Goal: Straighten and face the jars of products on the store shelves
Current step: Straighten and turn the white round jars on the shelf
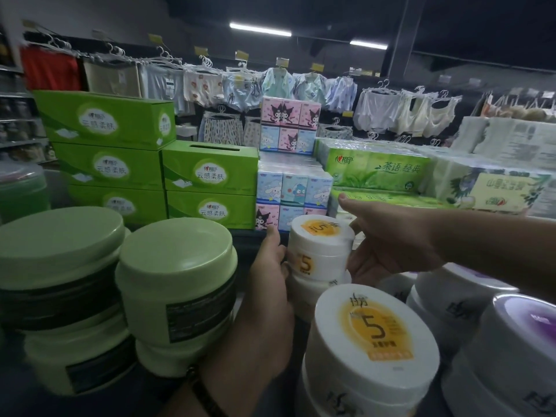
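Observation:
A white jar with an orange "5" label (320, 248) stands on top of another white jar at the middle of the display. My left hand (270, 284) holds its left side, with the thumb up along the jar. My right hand (388, 245) cups its right side with the forefinger stretched out to the left above the lid. A larger-looking white "5" jar (370, 338) stands nearer to me, stacked on a further one. Two stacks of green-lidded jars (177, 281) are at the left. White jars with purple lids (523, 326) are at the right.
Green tissue boxes (207, 176) are stacked behind the jars at the left. Cartoon-printed tissue packs (293, 188) and green wrapped tissue bundles (379, 170) fill the middle and right. Clothes on hangers (210, 82) line the far wall.

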{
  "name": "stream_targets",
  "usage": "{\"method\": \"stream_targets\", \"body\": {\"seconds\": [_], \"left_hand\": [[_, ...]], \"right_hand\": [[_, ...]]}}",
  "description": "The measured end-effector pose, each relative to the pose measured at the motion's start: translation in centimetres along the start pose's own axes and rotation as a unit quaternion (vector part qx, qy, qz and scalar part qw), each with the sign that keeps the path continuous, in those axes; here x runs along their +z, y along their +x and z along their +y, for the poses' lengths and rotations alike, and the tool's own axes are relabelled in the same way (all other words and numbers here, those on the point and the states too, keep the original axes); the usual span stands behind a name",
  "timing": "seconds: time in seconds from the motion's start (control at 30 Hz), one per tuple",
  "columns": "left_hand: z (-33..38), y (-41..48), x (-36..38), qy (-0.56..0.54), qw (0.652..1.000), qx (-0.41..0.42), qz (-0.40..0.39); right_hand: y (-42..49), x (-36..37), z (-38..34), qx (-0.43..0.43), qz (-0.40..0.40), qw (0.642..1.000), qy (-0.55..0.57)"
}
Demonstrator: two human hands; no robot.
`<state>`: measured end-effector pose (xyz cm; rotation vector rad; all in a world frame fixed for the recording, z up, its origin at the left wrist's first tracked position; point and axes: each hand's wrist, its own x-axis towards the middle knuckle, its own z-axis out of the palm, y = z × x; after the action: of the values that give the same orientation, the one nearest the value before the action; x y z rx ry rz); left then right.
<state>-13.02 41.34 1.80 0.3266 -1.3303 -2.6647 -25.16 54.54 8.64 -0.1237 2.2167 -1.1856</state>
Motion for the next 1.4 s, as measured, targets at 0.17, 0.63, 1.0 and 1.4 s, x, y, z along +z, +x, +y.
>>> {"method": "stream_targets", "body": {"seconds": [0.17, 0.63, 1.0, 1.4], "left_hand": [[-0.3, 0.6, -0.2, -0.002, 1.0, 0.005, -0.01], [-0.3, 1.3, -0.2, -0.037, 0.999, -0.015, 0.0], [-0.9, 0.7, 0.0, -0.025, 0.999, -0.009, -0.018], [-0.7, 1.1, 0.2, 0.026, 0.999, -0.01, 0.029]], "right_hand": [[-1.2, -0.8, 0.3, 0.021, 0.019, 0.999, 0.028], [-2.0, -0.2, 1.4, 0.012, -0.01, 0.996, 0.083], [-1.1, -0.6, 0.8, 0.003, -0.009, 0.997, 0.071], [0.6, -0.4, 0.2, -0.029, 0.012, 0.998, 0.056]]}}
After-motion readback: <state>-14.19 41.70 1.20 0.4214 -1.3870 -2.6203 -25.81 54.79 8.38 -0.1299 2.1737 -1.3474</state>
